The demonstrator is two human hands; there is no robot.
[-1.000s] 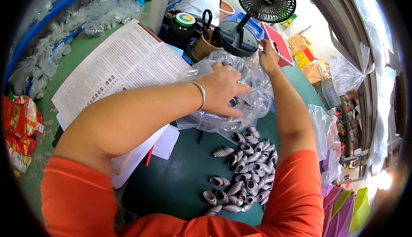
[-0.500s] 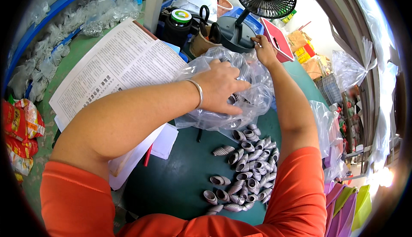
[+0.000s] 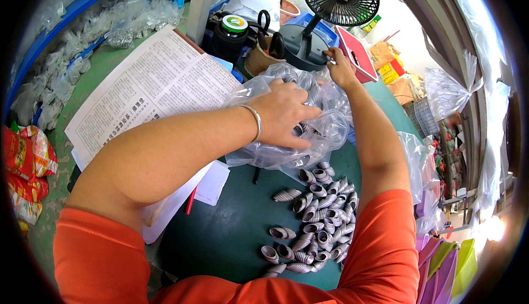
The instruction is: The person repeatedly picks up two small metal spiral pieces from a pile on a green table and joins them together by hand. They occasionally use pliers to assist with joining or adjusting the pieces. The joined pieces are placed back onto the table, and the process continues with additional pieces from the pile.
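Note:
My left hand [image 3: 284,114], with a silver bangle at its wrist, lies spread on a clear plastic bag [image 3: 250,152]. Grey spiral-ribbed metal pieces show inside the bag, partly hidden by the hand and the crumpled film. Beyond the bag stands a dark desk fan [image 3: 308,50] with a round black grille. At the right edge of its base is my right hand [image 3: 341,68], fingers bent and pinched against it. Many more short ribbed tube pieces [image 3: 325,221] lie in a loose heap on the dark green tabletop [image 3: 220,243], between my forearms.
A printed sheet [image 3: 160,78] and white papers lie under and beside my left arm, with a red pen [image 3: 190,199]. Behind the bag stand a black jar [image 3: 228,37] and a tan container [image 3: 259,59] holding black-handled tools. A red-pink box [image 3: 358,56] sits right of the fan.
Both hands keep nearly the same places, the left on the bag and the right at the fan base. The view has shifted very slightly.

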